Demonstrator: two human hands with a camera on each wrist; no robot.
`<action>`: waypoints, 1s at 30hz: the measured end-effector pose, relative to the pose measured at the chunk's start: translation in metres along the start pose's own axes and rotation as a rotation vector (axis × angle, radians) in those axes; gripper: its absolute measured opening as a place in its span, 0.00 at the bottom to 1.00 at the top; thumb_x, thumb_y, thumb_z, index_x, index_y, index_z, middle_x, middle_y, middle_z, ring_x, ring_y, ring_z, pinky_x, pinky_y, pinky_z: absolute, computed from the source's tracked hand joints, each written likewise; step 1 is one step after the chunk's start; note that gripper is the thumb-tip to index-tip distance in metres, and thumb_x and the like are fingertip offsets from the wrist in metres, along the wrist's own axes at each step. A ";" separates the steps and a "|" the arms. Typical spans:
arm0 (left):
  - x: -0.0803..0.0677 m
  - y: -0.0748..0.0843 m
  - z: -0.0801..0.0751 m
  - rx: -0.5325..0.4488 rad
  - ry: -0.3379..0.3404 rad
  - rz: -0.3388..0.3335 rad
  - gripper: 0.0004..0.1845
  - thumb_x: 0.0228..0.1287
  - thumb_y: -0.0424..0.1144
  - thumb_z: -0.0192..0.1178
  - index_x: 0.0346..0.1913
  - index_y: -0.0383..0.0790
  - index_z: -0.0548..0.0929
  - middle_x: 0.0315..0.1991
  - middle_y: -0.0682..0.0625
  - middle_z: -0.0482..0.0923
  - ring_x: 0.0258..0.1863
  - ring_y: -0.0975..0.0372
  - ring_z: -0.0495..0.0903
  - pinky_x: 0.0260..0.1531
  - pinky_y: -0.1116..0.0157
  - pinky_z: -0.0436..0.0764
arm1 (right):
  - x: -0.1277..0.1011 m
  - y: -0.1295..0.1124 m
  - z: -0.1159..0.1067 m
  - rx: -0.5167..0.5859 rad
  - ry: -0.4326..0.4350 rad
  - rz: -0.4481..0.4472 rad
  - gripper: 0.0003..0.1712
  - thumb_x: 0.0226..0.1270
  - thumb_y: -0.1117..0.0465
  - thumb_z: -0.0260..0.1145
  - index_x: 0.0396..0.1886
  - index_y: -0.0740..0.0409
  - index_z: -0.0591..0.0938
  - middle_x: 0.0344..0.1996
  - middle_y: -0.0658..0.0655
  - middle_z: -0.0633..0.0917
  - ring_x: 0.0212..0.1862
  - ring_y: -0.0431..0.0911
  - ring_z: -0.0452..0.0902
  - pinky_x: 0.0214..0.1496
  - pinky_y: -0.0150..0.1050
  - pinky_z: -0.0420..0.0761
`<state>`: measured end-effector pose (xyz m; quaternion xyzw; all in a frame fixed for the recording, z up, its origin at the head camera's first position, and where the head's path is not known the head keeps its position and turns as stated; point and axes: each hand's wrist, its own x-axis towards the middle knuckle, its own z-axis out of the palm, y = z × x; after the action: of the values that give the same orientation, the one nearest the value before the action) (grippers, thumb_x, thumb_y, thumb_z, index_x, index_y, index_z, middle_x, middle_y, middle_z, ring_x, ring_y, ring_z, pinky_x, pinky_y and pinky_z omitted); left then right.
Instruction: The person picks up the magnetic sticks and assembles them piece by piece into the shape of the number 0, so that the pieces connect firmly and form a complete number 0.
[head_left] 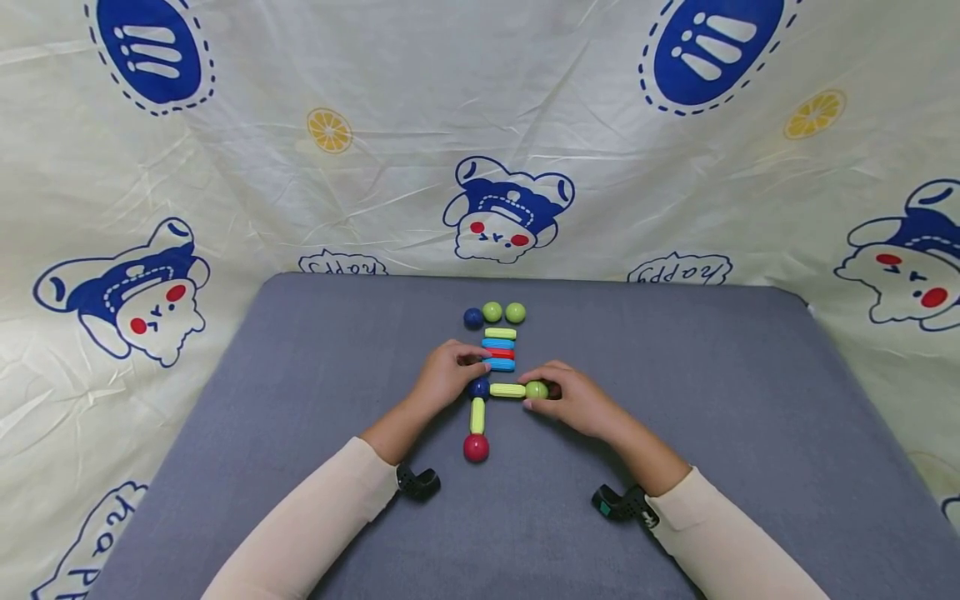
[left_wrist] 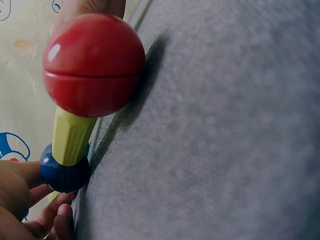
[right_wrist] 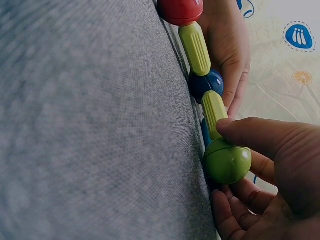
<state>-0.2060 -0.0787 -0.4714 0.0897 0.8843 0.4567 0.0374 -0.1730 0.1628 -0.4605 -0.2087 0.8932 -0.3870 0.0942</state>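
My right hand (head_left: pixel 576 402) pinches a green ball (right_wrist: pixel 227 162) between thumb and fingers. That ball sits on one end of a yellow-green rod (head_left: pixel 507 390), whose other end meets a dark blue ball (head_left: pixel 478 388). From the blue ball a second yellow-green rod (head_left: pixel 477 416) runs toward me to a larger red ball (head_left: pixel 476 447). My left hand (head_left: pixel 447 372) is just behind the blue ball, thumb and fingertips at the left ends of the nearest blue rod (head_left: pixel 502 365) and the red rod (head_left: pixel 502 354). Whether it grips the blue rod I cannot tell.
Beyond the red rod lie another blue rod (head_left: pixel 498 343) and a yellow-green rod (head_left: pixel 500 333), side by side. Behind them stand a dark blue ball (head_left: pixel 473 317) and two green balls (head_left: pixel 515 312). Grey cloth (head_left: pixel 360 333) covers the table, with a printed curtain (head_left: pixel 405 167) around it.
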 end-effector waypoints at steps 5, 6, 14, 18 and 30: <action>0.001 0.000 0.000 0.017 -0.004 -0.014 0.09 0.63 0.40 0.71 0.45 0.44 0.91 0.35 0.48 0.79 0.34 0.61 0.75 0.33 0.68 0.73 | 0.000 0.001 0.001 0.004 -0.007 -0.004 0.16 0.65 0.57 0.74 0.52 0.49 0.86 0.50 0.55 0.82 0.43 0.45 0.73 0.47 0.38 0.74; 0.002 0.000 -0.001 0.016 -0.006 -0.019 0.09 0.63 0.40 0.71 0.44 0.44 0.91 0.34 0.48 0.79 0.34 0.61 0.75 0.33 0.68 0.73 | 0.000 0.001 0.001 0.001 -0.010 -0.004 0.16 0.65 0.57 0.73 0.52 0.49 0.86 0.50 0.55 0.82 0.44 0.44 0.73 0.47 0.38 0.74; 0.003 -0.003 -0.004 0.010 -0.049 -0.053 0.08 0.62 0.40 0.72 0.41 0.41 0.90 0.29 0.51 0.78 0.31 0.63 0.74 0.31 0.69 0.71 | -0.002 0.000 0.001 0.001 -0.032 0.001 0.15 0.65 0.56 0.73 0.51 0.47 0.86 0.50 0.55 0.81 0.43 0.45 0.72 0.47 0.39 0.72; 0.003 -0.005 -0.006 0.002 -0.063 -0.047 0.08 0.62 0.40 0.71 0.40 0.40 0.90 0.32 0.50 0.79 0.33 0.63 0.75 0.33 0.70 0.72 | -0.002 -0.001 0.001 0.003 -0.029 0.003 0.15 0.65 0.56 0.73 0.51 0.48 0.86 0.49 0.54 0.81 0.43 0.45 0.72 0.47 0.39 0.72; -0.002 -0.014 -0.029 -0.210 -0.094 -0.135 0.10 0.65 0.36 0.68 0.46 0.35 0.88 0.35 0.46 0.86 0.30 0.64 0.80 0.32 0.70 0.79 | 0.000 -0.006 0.006 -0.024 -0.002 0.043 0.12 0.67 0.56 0.72 0.49 0.49 0.86 0.47 0.54 0.81 0.43 0.46 0.72 0.46 0.40 0.71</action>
<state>-0.2099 -0.1099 -0.4659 0.0469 0.8330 0.5384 0.1185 -0.1689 0.1549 -0.4603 -0.1908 0.9020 -0.3739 0.1011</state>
